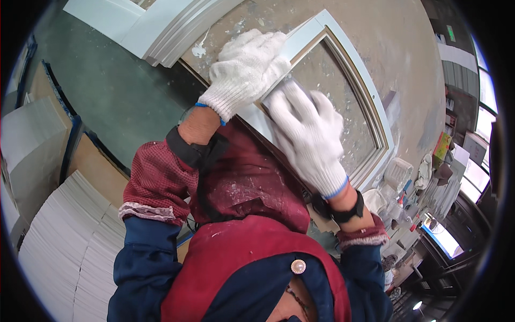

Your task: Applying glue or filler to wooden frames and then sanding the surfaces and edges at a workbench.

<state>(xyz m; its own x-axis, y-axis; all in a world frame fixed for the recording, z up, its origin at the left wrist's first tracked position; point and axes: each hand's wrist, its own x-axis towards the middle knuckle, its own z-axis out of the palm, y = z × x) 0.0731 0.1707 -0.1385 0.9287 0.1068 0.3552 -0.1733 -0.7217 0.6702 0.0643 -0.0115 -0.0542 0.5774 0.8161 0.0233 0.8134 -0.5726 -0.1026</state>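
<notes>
We see a white frame [365, 80] with an open middle lying on the paint-spotted desk [413, 70], its long side slanting along the edge nearest the person. The left hand [247, 70], in a white knitted glove, lies over that near side toward the upper end, its fingers bent and close together; we cannot tell whether they grip the frame or merely rest on it, since their undersides are hidden. The right hand [306, 131], gloved alike (with a blue band at the cuff), sits just beside it, palm down and fingers spread over a flat greyish pad [276, 91] against the same side. Whether it pinches the pad or only presses on it, we cannot make out.

At the upper left we find white moulded panels [177, 27], and at the lower left, stacked pale boards [64, 252]. To the right of the frame we notice a translucent plastic container [398, 173] among clutter. A red apron [236, 182] covers the person's front.
</notes>
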